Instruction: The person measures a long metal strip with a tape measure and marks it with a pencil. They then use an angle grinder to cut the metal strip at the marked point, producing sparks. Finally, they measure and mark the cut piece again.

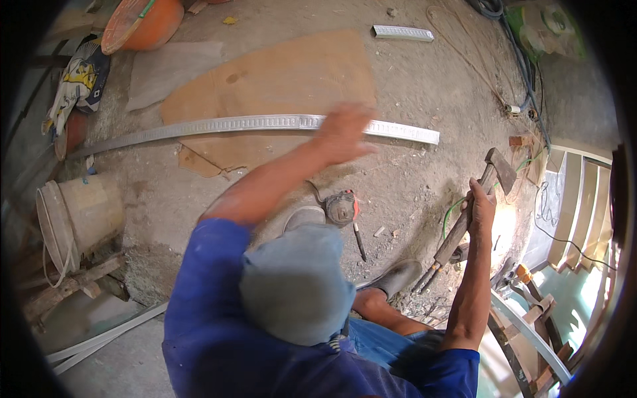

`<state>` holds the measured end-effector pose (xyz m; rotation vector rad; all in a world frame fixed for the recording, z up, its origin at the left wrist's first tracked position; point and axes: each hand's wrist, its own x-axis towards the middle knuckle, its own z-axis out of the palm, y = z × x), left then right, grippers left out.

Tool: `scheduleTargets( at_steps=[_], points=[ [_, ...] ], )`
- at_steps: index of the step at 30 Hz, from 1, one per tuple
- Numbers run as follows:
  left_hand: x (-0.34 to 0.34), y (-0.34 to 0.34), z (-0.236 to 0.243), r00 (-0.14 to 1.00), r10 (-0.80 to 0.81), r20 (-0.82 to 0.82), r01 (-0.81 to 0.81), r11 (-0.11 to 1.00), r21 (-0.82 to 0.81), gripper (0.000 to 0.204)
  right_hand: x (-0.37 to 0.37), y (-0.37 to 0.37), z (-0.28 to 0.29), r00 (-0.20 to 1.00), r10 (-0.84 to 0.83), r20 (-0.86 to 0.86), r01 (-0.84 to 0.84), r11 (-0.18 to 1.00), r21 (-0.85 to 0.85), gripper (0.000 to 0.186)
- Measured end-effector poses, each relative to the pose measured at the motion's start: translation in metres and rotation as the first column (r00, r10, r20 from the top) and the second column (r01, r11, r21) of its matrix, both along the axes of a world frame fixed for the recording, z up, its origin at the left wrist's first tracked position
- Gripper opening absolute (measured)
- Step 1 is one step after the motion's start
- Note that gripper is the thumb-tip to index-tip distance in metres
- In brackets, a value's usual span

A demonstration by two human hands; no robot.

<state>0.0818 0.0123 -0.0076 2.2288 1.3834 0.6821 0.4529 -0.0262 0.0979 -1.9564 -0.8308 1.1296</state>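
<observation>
By the fingers of the R hand (483, 205), the wooden handle of a hatchet (501, 171) is gripped, w/ its head held up. The L hand (342, 136) is seen over the metal strip (245, 123); its fingers are blurred, so it cannot be told if they are apart or together, or if the strip is touched. The strip is laid across the cardboard (279, 73), w/ its R end on bare ground (405, 179). Nearer the body, a tape measure (342, 207) and a dark pen (359, 242) are placed.

Work on the strip is judged to be underway, prob. not finished: a short metal piece (403, 32) is already separate, but no cut can be made out in the long one. How much is left cannot be judged.

The strip's far L end is hard to follow near the bucket (93, 212). Dark rods (428, 275) below the handle are partly hidden, kind unclear.
</observation>
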Motion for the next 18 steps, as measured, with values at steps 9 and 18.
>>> scheduleTargets(
  at_steps=[9, 18],
  points=[
    [-0.231, -0.06, 0.001, 0.882, 0.17, -0.439, -0.288, 0.932, -0.218, 0.061, -0.044, -0.012, -0.038, 0.998, 0.034, -0.045, -0.035, 0.999, -0.012, 0.037],
    [-0.049, -0.019, -0.005, 0.971, 0.017, -0.238, -0.046, 0.992, -0.12, 0.045, -0.051, 0.002, -0.025, 0.955, 0.258, 0.148, -0.27, 0.961, 0.067, 0.027]
  ],
)
